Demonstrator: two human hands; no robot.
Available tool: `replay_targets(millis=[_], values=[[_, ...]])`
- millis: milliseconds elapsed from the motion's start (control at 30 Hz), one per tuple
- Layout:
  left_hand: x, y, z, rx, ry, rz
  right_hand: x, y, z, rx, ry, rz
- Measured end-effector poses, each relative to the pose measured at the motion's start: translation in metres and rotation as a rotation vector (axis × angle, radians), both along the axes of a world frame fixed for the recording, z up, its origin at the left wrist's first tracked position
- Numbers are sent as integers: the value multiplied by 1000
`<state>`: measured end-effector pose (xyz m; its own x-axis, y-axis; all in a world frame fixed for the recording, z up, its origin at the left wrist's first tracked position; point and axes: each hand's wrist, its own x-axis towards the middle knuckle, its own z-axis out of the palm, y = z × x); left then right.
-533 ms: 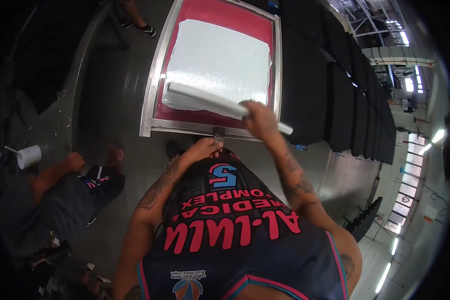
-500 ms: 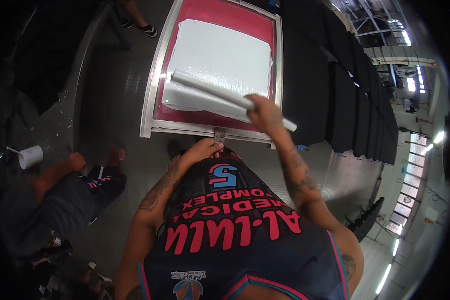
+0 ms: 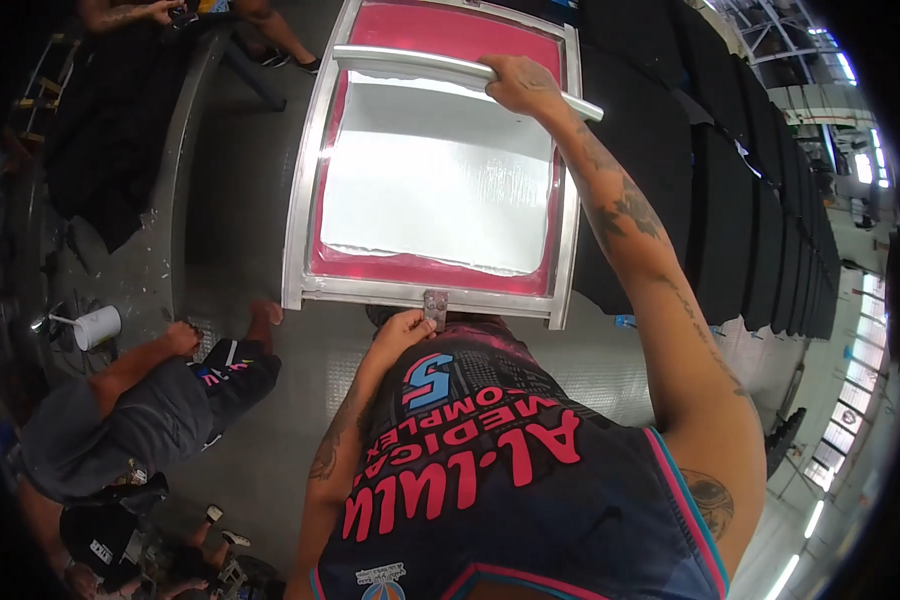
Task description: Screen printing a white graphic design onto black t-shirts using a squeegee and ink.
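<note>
Right hand [image 3: 522,84] is wrapped round a long silvery-white bar [image 3: 420,64] — it lies crosswise over the flat pink screen's far end [image 3: 420,22], mostly left of the grip, glossy white patch [image 3: 440,190] nearside. Left hand [image 3: 404,332] seemingly pinches a grey metal tab [image 3: 436,303] up front.

A white bucket [image 3: 100,328] sits near a dark-clad co-worker [image 3: 135,430].

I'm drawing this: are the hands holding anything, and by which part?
The right hand holds the long bar, right of its middle. The left hand is at the metal tab on the near edge of the frame; whether it grips is unclear.
</note>
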<state>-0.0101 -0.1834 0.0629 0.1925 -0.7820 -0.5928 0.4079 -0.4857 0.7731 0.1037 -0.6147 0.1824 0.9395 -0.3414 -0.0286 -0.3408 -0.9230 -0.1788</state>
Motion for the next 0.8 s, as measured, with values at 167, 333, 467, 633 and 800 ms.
replay_targets(millis=[167, 333, 467, 633, 800], values=[[-2, -3, 3, -18, -94, 3, 5, 2, -56, -174, -47, 42], [-5, 0, -16, -1, -184, -2, -65, 87, -113, -352, -130, 80], [-2, -4, -20, -60, -592, -118, -115, 130, -46, -143, -106, 73], [-2, -17, -14, -93, -786, -60, -144, 152, 14, -38, -165, 41], [0, -21, -13, -64, -785, -89, -147, 164, 24, 29, -151, -27]])
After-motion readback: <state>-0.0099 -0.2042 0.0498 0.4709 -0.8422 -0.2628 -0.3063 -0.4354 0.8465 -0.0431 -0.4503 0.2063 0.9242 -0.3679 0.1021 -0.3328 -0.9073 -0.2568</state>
